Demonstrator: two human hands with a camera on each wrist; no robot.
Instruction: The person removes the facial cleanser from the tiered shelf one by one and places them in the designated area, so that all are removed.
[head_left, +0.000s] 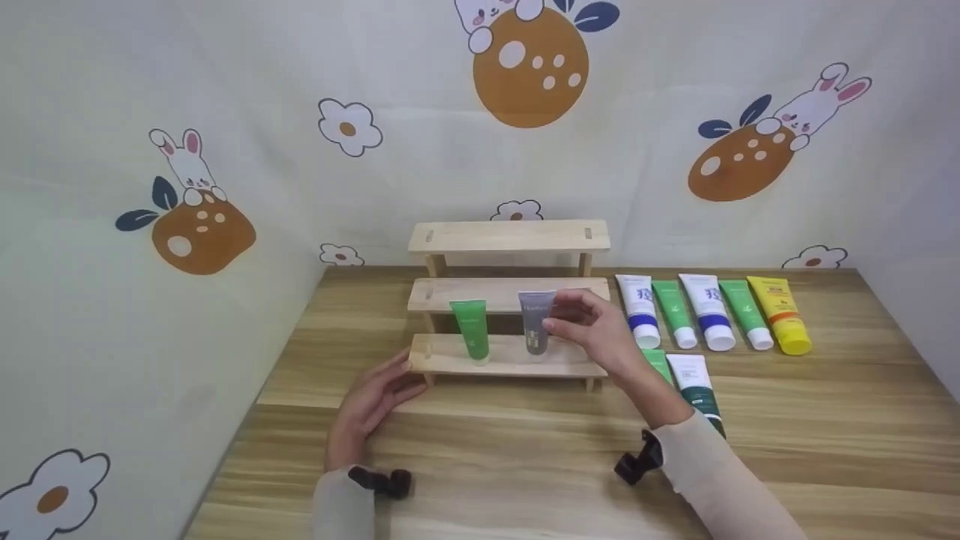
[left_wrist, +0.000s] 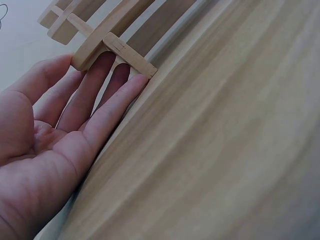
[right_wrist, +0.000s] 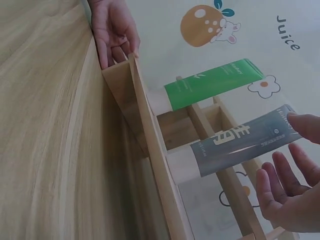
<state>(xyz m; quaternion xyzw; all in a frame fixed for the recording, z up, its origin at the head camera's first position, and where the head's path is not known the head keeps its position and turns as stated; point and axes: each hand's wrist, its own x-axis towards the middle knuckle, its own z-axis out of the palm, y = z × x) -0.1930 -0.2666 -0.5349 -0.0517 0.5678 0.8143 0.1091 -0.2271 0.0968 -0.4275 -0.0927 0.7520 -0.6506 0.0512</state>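
Observation:
A three-tier wooden display rack (head_left: pixel 510 236) stands at the back of the table. My left hand (head_left: pixel 379 397) holds the left end of its lowest step; in the left wrist view the left hand (left_wrist: pixel 55 135) has its fingers at the board's end and by the leg. My right hand (head_left: pixel 600 330) pinches the upper part of a grey squeeze tube (head_left: pixel 535 322) between thumb and fingers. That grey tube (right_wrist: pixel 245 142) stands on its white cap on the lowest step. To its left, a green squeeze tube (head_left: pixel 472 330) stands upright on the same step, untouched.
Right of the rack lies a row of tubes: white-and-blue tubes (head_left: pixel 639 311), green tubes (head_left: pixel 746 315) and a yellow tube (head_left: pixel 781 315). Nearer, a white-and-dark-green tube (head_left: pixel 696 390) lies beside another green one, partly behind my right forearm. A printed cloth (head_left: pixel 420 172) hangs behind.

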